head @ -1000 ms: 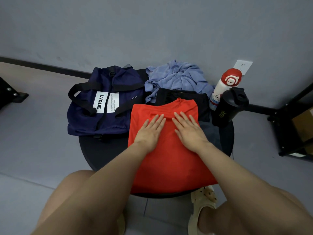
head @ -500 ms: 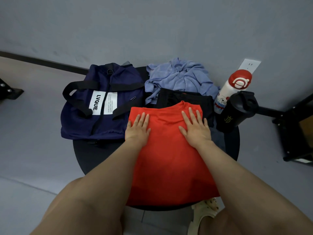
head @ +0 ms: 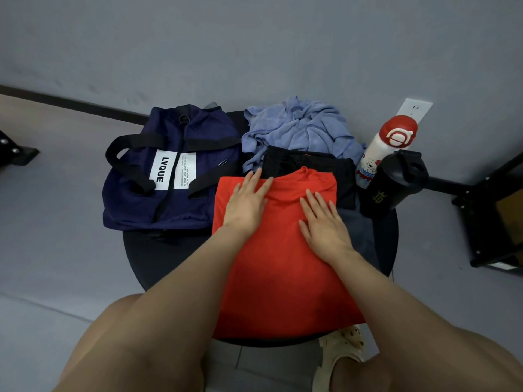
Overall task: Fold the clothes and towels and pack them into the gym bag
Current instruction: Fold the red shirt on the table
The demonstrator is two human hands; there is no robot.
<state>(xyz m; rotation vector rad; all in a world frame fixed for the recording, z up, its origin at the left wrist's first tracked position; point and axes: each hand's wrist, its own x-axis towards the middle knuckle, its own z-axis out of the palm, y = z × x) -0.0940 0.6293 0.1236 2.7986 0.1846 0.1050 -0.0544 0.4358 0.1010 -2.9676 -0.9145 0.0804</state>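
Note:
A red shirt (head: 280, 267) lies flat on the small round black table (head: 158, 258), its lower edge hanging over the near rim. My left hand (head: 245, 203) presses flat on its upper left part, fingertips at the collar edge. My right hand (head: 322, 224) lies flat on its upper right part. Behind the shirt sits a black garment (head: 308, 164), and behind that a crumpled light blue towel (head: 297, 131). The navy gym bag (head: 169, 171) with black straps and a white label lies on the table's left side, zipped as far as I can see.
A white bottle with a red cap (head: 387, 145) and a black shaker bottle (head: 393, 185) stand at the table's right edge. A grey cloth (head: 359, 230) shows under the shirt's right side. A black frame (head: 492, 222) stands on the floor to the right.
Both hands first spread apart across the shirt; now the left one has slid up to the collar edge and the right one back toward me. The camera view has shifted.

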